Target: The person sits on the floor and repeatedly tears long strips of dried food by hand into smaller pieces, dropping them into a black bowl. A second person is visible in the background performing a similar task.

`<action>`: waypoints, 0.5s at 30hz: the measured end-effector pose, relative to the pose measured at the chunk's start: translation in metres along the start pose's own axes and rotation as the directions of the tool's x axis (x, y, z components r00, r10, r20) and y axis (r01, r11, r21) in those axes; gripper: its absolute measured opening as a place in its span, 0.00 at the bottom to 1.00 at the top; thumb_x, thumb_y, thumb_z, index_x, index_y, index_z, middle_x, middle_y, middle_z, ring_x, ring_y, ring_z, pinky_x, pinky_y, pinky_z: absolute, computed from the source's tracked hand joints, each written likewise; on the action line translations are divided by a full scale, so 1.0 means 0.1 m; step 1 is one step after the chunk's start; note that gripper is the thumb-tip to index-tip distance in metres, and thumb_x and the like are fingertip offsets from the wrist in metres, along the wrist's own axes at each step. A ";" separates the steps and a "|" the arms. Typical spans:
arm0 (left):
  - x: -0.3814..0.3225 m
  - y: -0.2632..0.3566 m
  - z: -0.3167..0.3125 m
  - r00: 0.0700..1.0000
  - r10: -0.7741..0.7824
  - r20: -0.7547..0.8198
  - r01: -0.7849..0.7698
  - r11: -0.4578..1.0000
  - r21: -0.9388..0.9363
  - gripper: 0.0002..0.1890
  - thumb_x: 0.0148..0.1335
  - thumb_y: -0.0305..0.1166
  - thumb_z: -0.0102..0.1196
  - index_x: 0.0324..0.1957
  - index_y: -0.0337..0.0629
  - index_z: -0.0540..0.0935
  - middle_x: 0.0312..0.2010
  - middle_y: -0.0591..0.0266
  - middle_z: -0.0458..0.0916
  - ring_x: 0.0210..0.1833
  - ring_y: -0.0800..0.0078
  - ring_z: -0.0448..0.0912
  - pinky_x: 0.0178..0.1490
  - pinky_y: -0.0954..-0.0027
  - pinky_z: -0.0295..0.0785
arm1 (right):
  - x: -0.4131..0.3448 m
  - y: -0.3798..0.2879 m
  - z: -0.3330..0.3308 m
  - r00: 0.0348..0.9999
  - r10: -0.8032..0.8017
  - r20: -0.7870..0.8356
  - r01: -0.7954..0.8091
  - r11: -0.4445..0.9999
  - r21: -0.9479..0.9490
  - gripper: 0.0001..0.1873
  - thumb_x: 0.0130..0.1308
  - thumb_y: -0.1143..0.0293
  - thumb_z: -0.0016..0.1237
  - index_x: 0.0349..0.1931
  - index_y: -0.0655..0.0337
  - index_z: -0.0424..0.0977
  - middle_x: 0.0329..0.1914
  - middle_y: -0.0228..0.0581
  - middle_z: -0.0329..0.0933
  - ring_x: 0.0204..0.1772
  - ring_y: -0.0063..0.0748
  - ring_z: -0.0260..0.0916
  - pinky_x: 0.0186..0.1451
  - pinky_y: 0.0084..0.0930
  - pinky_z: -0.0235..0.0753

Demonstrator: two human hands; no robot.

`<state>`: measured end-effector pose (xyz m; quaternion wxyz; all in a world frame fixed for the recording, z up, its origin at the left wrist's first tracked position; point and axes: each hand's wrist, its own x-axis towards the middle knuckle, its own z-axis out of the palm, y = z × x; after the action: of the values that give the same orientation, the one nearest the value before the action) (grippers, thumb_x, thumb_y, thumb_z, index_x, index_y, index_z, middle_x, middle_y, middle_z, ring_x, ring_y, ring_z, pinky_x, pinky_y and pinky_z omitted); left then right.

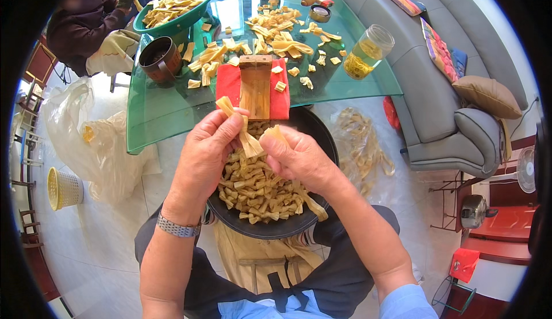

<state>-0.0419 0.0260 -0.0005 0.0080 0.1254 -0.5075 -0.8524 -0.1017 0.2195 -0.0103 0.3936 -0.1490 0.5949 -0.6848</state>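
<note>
Between the thumb and fingers of my left hand (202, 150) is a short piece of pale yellow strip (249, 140), pinched in its middle with flared ends. My right hand (302, 155) grips a longer strip (317, 209) of similar material, probably dried food. One end pokes up above its thumb, and the tail hangs down over the basin's right side. Both hands are above a wide black basin (325, 146), close to each other. Many small pinched, bow-like pieces (258, 194) fill much of the basin. Whether the two strips join is hidden by my fingers.
Ahead is a green glass table (172, 120) with a wooden block (254, 90) on red cloth (226, 81), loose yellow pieces (276, 21), a dark mug (159, 58), a glass jar (366, 56) and a green basin (202, 6). A person (82, 34) sits left; a grey sofa (431, 116) stands right.
</note>
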 end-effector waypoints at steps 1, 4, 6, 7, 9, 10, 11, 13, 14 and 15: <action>0.02 -0.01 -0.02 1.000 0.008 -0.014 -0.008 1.000 0.026 0.14 0.76 0.37 0.60 0.53 0.36 0.82 0.39 0.70 0.82 0.40 0.84 0.77 0.48 0.78 0.73 | 0.01 0.00 0.01 0.998 -0.046 -0.050 0.041 0.994 -0.097 0.19 0.76 0.51 0.56 0.42 0.60 0.76 0.28 0.27 0.74 0.31 0.17 0.69 0.36 0.19 0.70; 0.09 -0.06 -0.07 0.998 0.032 -0.058 -0.027 0.996 0.087 0.15 0.74 0.38 0.63 0.52 0.37 0.82 0.36 0.71 0.82 0.38 0.84 0.77 0.45 0.79 0.73 | 0.02 0.03 0.12 0.957 -0.239 -0.163 0.163 0.911 -0.378 0.19 0.73 0.56 0.62 0.52 0.63 0.78 0.37 0.30 0.81 0.41 0.22 0.76 0.48 0.26 0.78; 0.12 -0.05 -0.05 0.994 0.049 -0.094 -0.038 0.993 0.109 0.15 0.73 0.39 0.65 0.51 0.37 0.82 0.34 0.71 0.81 0.36 0.84 0.77 0.44 0.79 0.73 | 0.05 0.03 0.11 0.953 -0.255 -0.166 0.178 0.910 -0.374 0.17 0.73 0.59 0.61 0.51 0.63 0.79 0.36 0.30 0.81 0.40 0.19 0.74 0.47 0.24 0.77; 0.15 -0.04 -0.05 0.994 0.050 -0.094 -0.039 0.992 0.118 0.14 0.73 0.39 0.64 0.50 0.38 0.82 0.34 0.71 0.81 0.36 0.84 0.78 0.44 0.78 0.74 | 0.07 0.01 0.09 0.950 -0.263 -0.168 0.186 0.910 -0.372 0.16 0.73 0.60 0.61 0.51 0.63 0.79 0.36 0.30 0.81 0.40 0.18 0.73 0.46 0.23 0.77; 0.20 -0.02 -0.07 0.994 0.052 -0.091 -0.040 0.990 0.136 0.13 0.73 0.40 0.64 0.48 0.41 0.81 0.33 0.71 0.81 0.36 0.83 0.79 0.45 0.77 0.76 | 0.10 -0.04 0.06 0.953 -0.240 -0.187 0.169 0.929 -0.329 0.12 0.75 0.65 0.59 0.48 0.64 0.80 0.34 0.29 0.80 0.38 0.15 0.72 0.43 0.21 0.75; 0.22 0.00 -0.07 0.995 0.044 -0.094 -0.029 0.987 0.158 0.14 0.73 0.40 0.64 0.48 0.41 0.81 0.34 0.71 0.81 0.35 0.83 0.78 0.45 0.78 0.75 | 0.12 -0.05 0.04 0.952 -0.239 -0.192 0.169 0.931 -0.323 0.11 0.75 0.65 0.58 0.48 0.64 0.80 0.33 0.28 0.80 0.37 0.14 0.71 0.42 0.21 0.75; 0.23 0.02 -0.07 0.995 0.037 -0.098 -0.019 0.983 0.180 0.14 0.73 0.40 0.65 0.48 0.41 0.81 0.34 0.71 0.81 0.35 0.83 0.78 0.45 0.78 0.75 | 0.15 -0.06 0.01 0.951 -0.238 -0.196 0.168 0.934 -0.316 0.11 0.76 0.66 0.57 0.48 0.64 0.80 0.33 0.28 0.80 0.37 0.14 0.71 0.42 0.20 0.75; 0.25 0.05 -0.06 0.993 0.028 -0.115 0.001 0.970 0.242 0.15 0.72 0.41 0.66 0.47 0.41 0.81 0.34 0.71 0.81 0.35 0.83 0.78 0.44 0.79 0.75 | 0.19 -0.05 -0.06 0.952 -0.235 -0.198 0.159 0.928 -0.336 0.11 0.75 0.66 0.57 0.48 0.64 0.80 0.33 0.28 0.80 0.37 0.14 0.71 0.42 0.20 0.75; 0.27 0.07 -0.04 0.992 0.029 -0.126 0.008 0.959 0.282 0.15 0.71 0.42 0.66 0.47 0.41 0.81 0.34 0.71 0.81 0.34 0.84 0.77 0.44 0.79 0.74 | 0.20 -0.06 -0.10 0.948 -0.245 -0.201 0.160 0.917 -0.365 0.11 0.75 0.66 0.58 0.48 0.64 0.80 0.33 0.28 0.80 0.37 0.14 0.71 0.43 0.20 0.75; 0.29 0.09 -0.04 0.990 0.031 -0.141 0.017 0.946 0.324 0.15 0.71 0.42 0.67 0.47 0.41 0.81 0.34 0.71 0.81 0.34 0.84 0.77 0.44 0.79 0.74 | 0.22 -0.07 -0.14 0.946 -0.255 -0.201 0.162 0.906 -0.391 0.10 0.75 0.66 0.58 0.48 0.64 0.80 0.33 0.28 0.80 0.37 0.14 0.71 0.43 0.20 0.75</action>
<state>-0.0701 0.0143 0.0002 0.0269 0.1844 -0.6393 -0.7461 -0.1273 0.2133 -0.0130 0.2051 -0.1967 0.7378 -0.6123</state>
